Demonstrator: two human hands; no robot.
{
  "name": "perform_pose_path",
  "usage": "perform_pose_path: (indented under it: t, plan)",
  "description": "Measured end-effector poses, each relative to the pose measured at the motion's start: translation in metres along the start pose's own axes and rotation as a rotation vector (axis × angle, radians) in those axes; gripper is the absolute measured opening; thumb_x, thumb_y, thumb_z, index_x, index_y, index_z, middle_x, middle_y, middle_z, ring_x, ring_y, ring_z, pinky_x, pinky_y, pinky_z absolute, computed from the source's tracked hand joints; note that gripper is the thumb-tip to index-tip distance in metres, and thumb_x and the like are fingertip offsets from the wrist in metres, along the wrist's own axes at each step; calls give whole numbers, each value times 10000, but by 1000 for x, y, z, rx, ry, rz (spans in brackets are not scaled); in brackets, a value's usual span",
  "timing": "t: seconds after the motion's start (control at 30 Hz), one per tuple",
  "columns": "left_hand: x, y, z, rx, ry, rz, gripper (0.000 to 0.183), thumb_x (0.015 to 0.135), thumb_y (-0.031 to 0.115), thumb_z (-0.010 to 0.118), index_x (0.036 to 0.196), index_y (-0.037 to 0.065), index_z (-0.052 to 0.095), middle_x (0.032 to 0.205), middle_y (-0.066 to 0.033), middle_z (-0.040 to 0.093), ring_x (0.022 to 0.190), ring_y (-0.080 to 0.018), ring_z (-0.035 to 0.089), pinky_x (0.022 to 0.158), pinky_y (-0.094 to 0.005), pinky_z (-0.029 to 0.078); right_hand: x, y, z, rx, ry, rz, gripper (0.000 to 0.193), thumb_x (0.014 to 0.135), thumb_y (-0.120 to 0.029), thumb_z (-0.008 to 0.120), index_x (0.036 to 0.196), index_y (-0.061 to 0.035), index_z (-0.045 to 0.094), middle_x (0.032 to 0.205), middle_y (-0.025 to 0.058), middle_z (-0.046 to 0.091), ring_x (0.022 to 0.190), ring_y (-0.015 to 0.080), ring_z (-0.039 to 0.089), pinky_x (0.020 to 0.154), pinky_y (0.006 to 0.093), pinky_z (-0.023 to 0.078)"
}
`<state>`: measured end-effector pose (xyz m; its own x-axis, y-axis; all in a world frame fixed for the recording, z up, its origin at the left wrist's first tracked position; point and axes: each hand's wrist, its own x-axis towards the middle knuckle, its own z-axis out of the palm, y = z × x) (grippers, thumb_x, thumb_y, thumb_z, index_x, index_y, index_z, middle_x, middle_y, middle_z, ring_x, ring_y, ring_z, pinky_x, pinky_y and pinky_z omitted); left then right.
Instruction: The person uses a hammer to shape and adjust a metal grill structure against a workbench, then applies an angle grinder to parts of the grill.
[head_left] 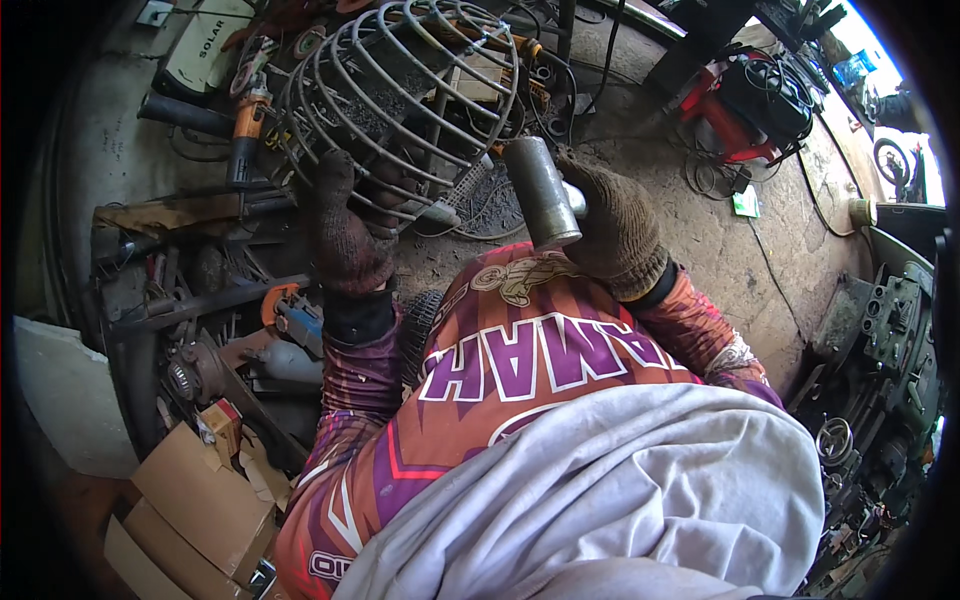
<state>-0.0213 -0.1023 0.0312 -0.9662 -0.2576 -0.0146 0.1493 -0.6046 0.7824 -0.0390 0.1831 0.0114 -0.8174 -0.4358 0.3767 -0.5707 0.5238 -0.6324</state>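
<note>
My left hand (pixel 347 228), in a dark brown knitted glove, is closed on the lower left rim of a round cage (pixel 402 92) made of bent metal rods. The cage's curved bars rise ahead of me, above a cluttered workbench area. In a brown glove too, my right hand (pixel 622 222) grips a hammer by its handle. The hammer's thick steel cylinder head (pixel 541 192) is tilted, a little to the right of the cage and apart from it. Most of the handle is hidden by the glove.
An orange angle grinder (pixel 247 135) lies left of the cage. Lower left are an orange-and-blue tool (pixel 295 318) and a cardboard box (pixel 205 495). A red-and-black machine (pixel 745 110) with cables stands far right on the concrete floor (pixel 690 210). Greasy machinery (pixel 885 330) lines the right side.
</note>
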Motion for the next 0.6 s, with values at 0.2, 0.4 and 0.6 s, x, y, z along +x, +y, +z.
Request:
perform_pose_path:
  t: [0.2, 0.4, 0.6]
  plan:
    - [-9, 0, 44, 261, 118, -13, 268, 906, 159, 661, 1148, 62, 595, 892, -103, 692, 686, -178, 681, 531, -284, 548, 15, 1, 9, -106, 80, 62, 460, 800, -233, 733, 1206, -54, 611, 910, 173, 691, 825, 356, 690, 703, 445, 553]
    - [-6, 3, 57, 358, 174, -25, 155, 902, 192, 680, 943, 43, 674, 721, -72, 692, 566, -102, 638, 465, -210, 477, -3, 0, -6, -5, 98, -84, 484, 774, -233, 756, 1201, -49, 622, 982, 166, 704, 861, 332, 701, 750, 427, 559]
    - [-2, 7, 55, 323, 118, 49, 140, 879, 159, 694, 957, 47, 661, 724, -76, 688, 579, -122, 656, 477, -207, 492, 19, 13, -1, -208, 82, 141, 487, 790, -222, 731, 1231, -56, 606, 1010, 201, 699, 910, 367, 694, 764, 408, 566]
